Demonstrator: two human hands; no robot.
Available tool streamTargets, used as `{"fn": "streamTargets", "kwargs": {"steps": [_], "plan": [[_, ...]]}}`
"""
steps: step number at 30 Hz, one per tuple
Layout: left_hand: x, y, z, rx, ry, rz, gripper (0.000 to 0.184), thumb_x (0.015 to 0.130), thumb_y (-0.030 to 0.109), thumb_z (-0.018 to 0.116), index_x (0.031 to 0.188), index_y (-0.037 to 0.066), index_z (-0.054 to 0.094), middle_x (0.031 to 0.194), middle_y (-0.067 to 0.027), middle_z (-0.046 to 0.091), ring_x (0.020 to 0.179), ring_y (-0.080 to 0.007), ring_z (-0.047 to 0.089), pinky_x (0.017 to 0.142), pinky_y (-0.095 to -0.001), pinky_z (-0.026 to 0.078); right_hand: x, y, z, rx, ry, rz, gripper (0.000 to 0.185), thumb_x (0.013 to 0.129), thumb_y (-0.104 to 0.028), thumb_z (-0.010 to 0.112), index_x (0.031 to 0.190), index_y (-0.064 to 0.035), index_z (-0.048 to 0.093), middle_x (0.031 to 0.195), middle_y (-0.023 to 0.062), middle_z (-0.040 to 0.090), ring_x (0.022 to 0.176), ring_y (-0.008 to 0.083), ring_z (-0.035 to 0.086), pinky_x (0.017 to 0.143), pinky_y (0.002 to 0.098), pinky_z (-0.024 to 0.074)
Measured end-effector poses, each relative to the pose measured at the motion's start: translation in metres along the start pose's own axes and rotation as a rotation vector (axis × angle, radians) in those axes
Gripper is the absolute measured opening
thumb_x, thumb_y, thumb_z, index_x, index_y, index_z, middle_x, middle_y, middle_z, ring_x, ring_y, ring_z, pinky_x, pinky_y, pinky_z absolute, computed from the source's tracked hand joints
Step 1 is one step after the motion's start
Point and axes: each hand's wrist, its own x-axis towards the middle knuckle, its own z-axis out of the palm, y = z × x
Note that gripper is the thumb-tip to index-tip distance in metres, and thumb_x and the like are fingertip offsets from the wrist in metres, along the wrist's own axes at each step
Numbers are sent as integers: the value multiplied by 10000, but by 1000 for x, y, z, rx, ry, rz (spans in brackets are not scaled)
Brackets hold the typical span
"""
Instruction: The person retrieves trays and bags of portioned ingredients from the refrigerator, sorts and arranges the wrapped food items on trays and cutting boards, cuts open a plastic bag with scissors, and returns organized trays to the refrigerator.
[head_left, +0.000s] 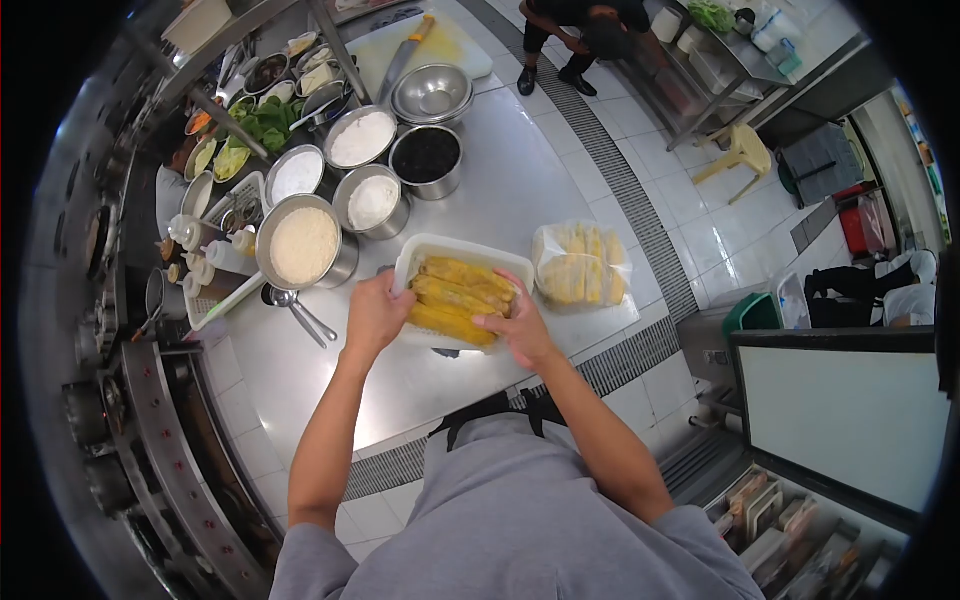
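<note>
On the steel table in front of me stands a white plastic container [424, 244] with several long, soft-looking yellow pieces [458, 296] lying side by side in it. I cannot tell exactly what food they are. My left hand [376, 314] is closed on the container's left side, its thumb over the rim against the ends of the pieces. At the other end, my right hand [524, 326] curls in over the rim, with thumb and forefinger on the yellow pieces. Its other fingers are hidden. A clear plastic bag [582, 264] of similar yellow pieces lies just right of the container.
Steel bowls of pale crumbs [302, 246], white powder [373, 203] and something black [427, 157] crowd the table's left and back. Metal spoons [308, 315] lie near my left forearm. A knife [405, 55] rests on the cutting board [470, 45]. Another person [590, 30] bends beyond the table.
</note>
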Motion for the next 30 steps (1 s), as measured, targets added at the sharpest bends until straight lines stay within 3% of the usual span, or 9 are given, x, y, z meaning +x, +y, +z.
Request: {"fn": "streamTargets", "kwargs": {"steps": [3, 8, 14, 21, 24, 26, 27, 29, 30], "plan": [[-2, 4, -3, 57, -48, 4, 222, 764, 111, 620, 925, -38, 655, 725, -234, 628, 638, -376, 618, 629, -411, 495, -3, 1, -6, -24, 42, 30, 828, 759, 106, 714, 1457, -95, 316, 1343, 93, 494, 1268, 224, 480, 1057, 357, 419], [5, 10, -14, 226, 103, 294, 321, 766, 80, 613, 1065, -37, 609, 975, -242, 661, 784, -409, 650, 684, -460, 532, -26, 6, -25, 135, 98, 2, 839, 740, 84, 750, 1441, -79, 319, 1337, 95, 490, 1242, 217, 499, 1034, 345, 442], [8, 13, -7, 384, 142, 400, 242, 759, 50, 650, 971, -46, 585, 1218, -203, 625, 818, -399, 658, 717, -442, 561, -49, 16, -63, -59, 153, -30, 827, 732, 85, 750, 1430, -68, 334, 1313, 91, 514, 1231, 210, 510, 1035, 339, 440], [4, 28, -9, 438, 204, 468, 321, 755, 51, 667, 1045, -43, 568, 1205, -216, 626, 818, -373, 667, 714, -437, 559, -68, 10, -90, -372, 133, -63, 819, 713, 28, 778, 1415, -53, 365, 1288, 105, 526, 1215, 212, 521, 1023, 338, 444], [2, 37, -29, 326, 298, 349, 345, 776, 65, 657, 1092, -52, 586, 1134, -226, 653, 778, -363, 667, 713, -412, 557, -73, 14, -88, -421, 208, -148, 789, 725, -15, 763, 1413, -34, 378, 1288, 144, 522, 1221, 262, 515, 1035, 358, 425], [2, 37, -45, 254, 218, -95, 367, 795, 73, 633, 1138, -53, 599, 1032, -217, 684, 750, -307, 684, 693, -376, 552, -73, 8, -82, -683, 256, -207, 766, 737, -43, 754, 1409, -28, 386, 1289, 171, 514, 1224, 300, 506, 1043, 374, 412], [2, 30, -47, 252, 224, -86, 367, 795, 73, 633, 1138, -53, 599, 1032, -217, 684, 750, -307, 684, 693, -376, 552, -73, 3, -81, -945, 313, -268, 744, 750, -70, 744, 1404, -21, 394, 1291, 199, 506, 1227, 338, 497, 1051, 389, 399], [-1, 6, -35, -53, 330, -65, 278, 819, 86, 619, 1065, -42, 637, 822, -121, 685, 737, -152, 670, 614, -325, 534, -75, -8, -83, -1004, 301, -267, 722, 760, -94, 734, 1398, -20, 404, 1292, 219, 497, 1225, 368, 485, 1056, 401, 390], [-1, 0, -22, -57, 335, -56, 278, 819, 86, 619, 1065, -42, 637, 822, -121, 685, 737, -152, 670, 614, -325, 534, -78, -12, -86, -1059, 280, -251, 702, 770, -119, 724, 1392, -20, 414, 1294, 240, 488, 1224, 398, 473, 1061, 412, 381]]}}
